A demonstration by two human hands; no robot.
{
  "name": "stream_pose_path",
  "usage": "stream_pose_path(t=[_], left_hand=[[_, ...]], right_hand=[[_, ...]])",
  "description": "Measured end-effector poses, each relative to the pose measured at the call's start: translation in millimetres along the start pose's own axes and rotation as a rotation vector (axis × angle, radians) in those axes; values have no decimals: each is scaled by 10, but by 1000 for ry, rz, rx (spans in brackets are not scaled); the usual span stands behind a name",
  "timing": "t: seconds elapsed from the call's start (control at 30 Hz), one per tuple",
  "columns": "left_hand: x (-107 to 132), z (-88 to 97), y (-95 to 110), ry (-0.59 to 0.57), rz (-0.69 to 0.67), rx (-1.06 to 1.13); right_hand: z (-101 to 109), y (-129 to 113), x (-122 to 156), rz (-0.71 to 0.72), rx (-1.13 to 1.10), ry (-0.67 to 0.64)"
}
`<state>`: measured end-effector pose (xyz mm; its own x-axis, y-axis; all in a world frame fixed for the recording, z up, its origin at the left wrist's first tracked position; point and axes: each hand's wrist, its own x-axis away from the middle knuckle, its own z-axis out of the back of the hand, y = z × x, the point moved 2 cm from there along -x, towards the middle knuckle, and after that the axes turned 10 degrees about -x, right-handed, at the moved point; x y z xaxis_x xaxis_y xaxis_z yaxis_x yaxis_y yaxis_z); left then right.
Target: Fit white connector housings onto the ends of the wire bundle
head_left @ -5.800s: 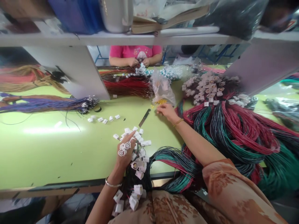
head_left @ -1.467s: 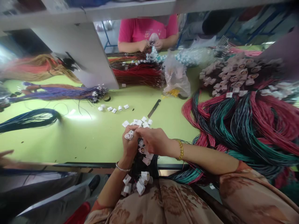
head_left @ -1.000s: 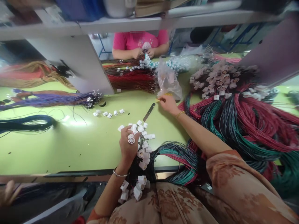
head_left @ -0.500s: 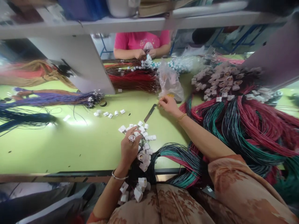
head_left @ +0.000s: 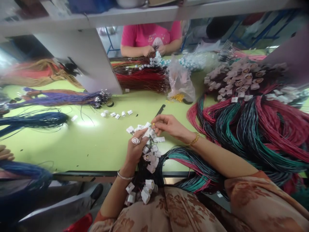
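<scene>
- Two hands meet: our left hand (head_left: 135, 149) grips a white connector (head_left: 135, 140); our right hand (head_left: 169, 126) pinches a small yellow piece (head_left: 153, 124).
- Seating it next likely calls for careful alignment.

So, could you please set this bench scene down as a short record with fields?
Left hand: holds a white connector at the fingertips, above a bunch of white connectors on dark wires.
Right hand: pinches a small yellow piece beside that bunch.
Table: green; loose white connectors and a dark flat tool lie on it.
Plastic bag: clear, with yellow pieces at its base.
Wire bundles: red, teal and black, at the right.
Co-worker: pink top, hands busy across the table.
</scene>
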<state>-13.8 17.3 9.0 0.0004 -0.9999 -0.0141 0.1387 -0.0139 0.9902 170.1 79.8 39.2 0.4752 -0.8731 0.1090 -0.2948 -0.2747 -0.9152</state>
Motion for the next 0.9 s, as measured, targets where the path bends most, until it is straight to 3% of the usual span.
stream_pose_path(t=[0.13,0.3,0.37,0.5,0.6,0.7,0.9], left_hand=[[14,-53,-48,-40,134,255],[7,-60,-27,-50,147,322],[5,-52,-27,-44,153,341],[8,-22,-68,-10,161,351],[6,-3,-103,0,170,348],[4,0,-109,-4,176,365],[9,-13,-63,16,145,333]], right_hand=[[-140,3,64,40,95,-34],[-218,37,114,64,219,-80],[-238,30,138,183,384,-68],[-289,21,189,585,786,-58],[-320,66,200,729,866,-97],[-347,96,203,737,874,-100],[-375,68,227,618,853,-35]])
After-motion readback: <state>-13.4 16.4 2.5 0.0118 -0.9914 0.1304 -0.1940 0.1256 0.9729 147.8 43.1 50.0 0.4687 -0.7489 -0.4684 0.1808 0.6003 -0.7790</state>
